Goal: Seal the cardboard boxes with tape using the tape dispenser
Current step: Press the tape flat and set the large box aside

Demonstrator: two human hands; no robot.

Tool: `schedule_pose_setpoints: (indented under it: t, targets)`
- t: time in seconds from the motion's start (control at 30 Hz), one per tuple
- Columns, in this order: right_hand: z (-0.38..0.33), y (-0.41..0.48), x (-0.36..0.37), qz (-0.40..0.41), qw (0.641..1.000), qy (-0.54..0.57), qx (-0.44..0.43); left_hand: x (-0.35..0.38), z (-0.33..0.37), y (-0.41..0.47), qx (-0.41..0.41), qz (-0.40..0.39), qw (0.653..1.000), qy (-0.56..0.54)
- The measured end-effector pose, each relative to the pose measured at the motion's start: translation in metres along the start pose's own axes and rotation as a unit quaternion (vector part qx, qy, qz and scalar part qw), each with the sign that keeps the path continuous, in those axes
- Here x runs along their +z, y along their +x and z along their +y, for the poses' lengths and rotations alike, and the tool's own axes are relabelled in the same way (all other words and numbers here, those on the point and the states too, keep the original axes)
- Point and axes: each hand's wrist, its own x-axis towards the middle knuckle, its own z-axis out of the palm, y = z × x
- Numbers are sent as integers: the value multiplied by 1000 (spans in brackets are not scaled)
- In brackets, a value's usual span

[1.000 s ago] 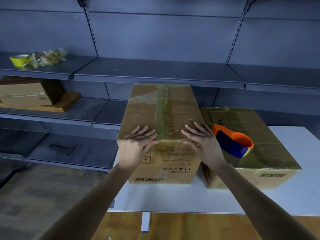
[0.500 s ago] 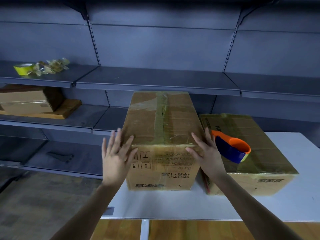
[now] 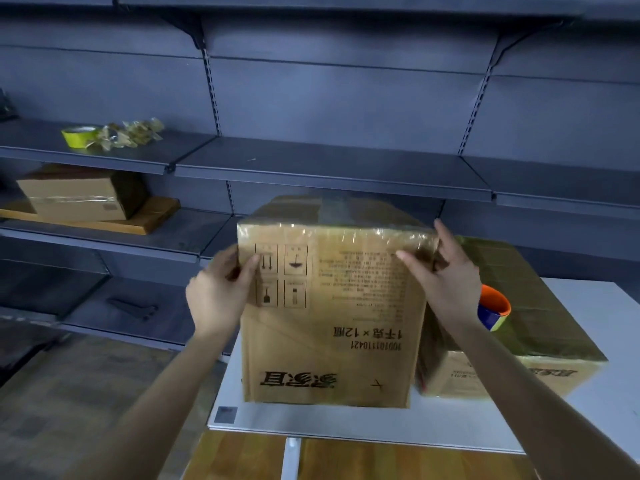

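Note:
A taped cardboard box (image 3: 332,317) with upside-down print stands tipped toward me on the white table (image 3: 346,424), its front face up in view. My left hand (image 3: 218,292) grips its upper left corner, thumb on the front face. My right hand (image 3: 446,275) holds the upper right corner, thumb on the front and fingers along the side. A second taped box (image 3: 540,327) lies flat to the right. The orange and blue tape dispenser (image 3: 493,308) rests on top of it, partly behind my right wrist.
Grey metal shelves (image 3: 329,164) run behind the table. On the left shelves sit a yellow tape roll (image 3: 78,135), crumpled tape scraps (image 3: 130,133), another cardboard box (image 3: 79,194) on a wooden board, and a dark tool (image 3: 133,306) lower down. Wooden floor lies below.
Both hands moved from the box's top to its upper corners and took hold. The box has tilted or lifted toward me, so its front face fills more of the view.

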Motion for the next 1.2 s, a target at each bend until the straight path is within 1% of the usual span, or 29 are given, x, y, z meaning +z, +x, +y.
schedule_pose_setpoints:
  t: [0.07,0.17,0.2,0.27,0.33,0.4,0.43,0.5,0.53,0.57,0.6,0.67,0.77,0.87,0.93,1.03,1.1,1.13,1.2]
  targets:
    - [-12,10,-5,5,998,63,-4,-10,8,14,-19,23,998,-58]
    - [-24,27,-9,-30,988,152,-8,-15,14,35,-47,-5,990,-136]
    - [-26,32,-10,-58,985,161,-11,-14,17,40,-65,-26,981,-181]
    - [-29,41,-8,-122,986,113,-28,-11,18,48,-89,-83,961,-248]
    - [-30,46,-2,-160,985,43,-42,-8,17,55,-84,-148,959,-227]
    - [-31,50,7,-173,984,-6,-52,-4,17,62,-75,-197,962,-175]
    - [-32,51,11,-173,983,-41,-52,-2,18,64,-71,-202,965,-148]
    - [-32,52,15,-165,978,-116,-47,4,20,66,-60,-178,979,-81]
    - [-31,50,17,-166,975,-140,-45,6,19,63,-46,-170,983,-55]
    - [-28,46,18,-176,970,-158,-48,8,17,59,-24,-178,983,-30]
    - [-24,41,20,-191,965,-173,-55,10,12,55,-3,-202,979,-4]
    - [-15,31,23,-211,959,-178,-60,13,3,47,10,-256,966,28]
    - [-4,26,23,-234,963,-124,-43,12,-4,45,10,-293,956,6]
    - [2,22,18,-257,964,-60,-44,5,-13,43,23,-294,954,-48]
    - [7,15,14,-262,964,-15,-33,-2,-24,35,10,-295,948,-115]
    - [22,7,11,-260,966,3,-18,-1,-38,19,-15,-293,931,-214]
    - [27,4,14,-252,967,29,-21,8,-43,11,-6,-260,942,-211]
    - [27,1,17,-250,967,40,-30,12,-44,8,8,-234,954,-185]
    - [28,-3,23,-231,971,18,-58,18,-42,3,53,-190,975,-99]
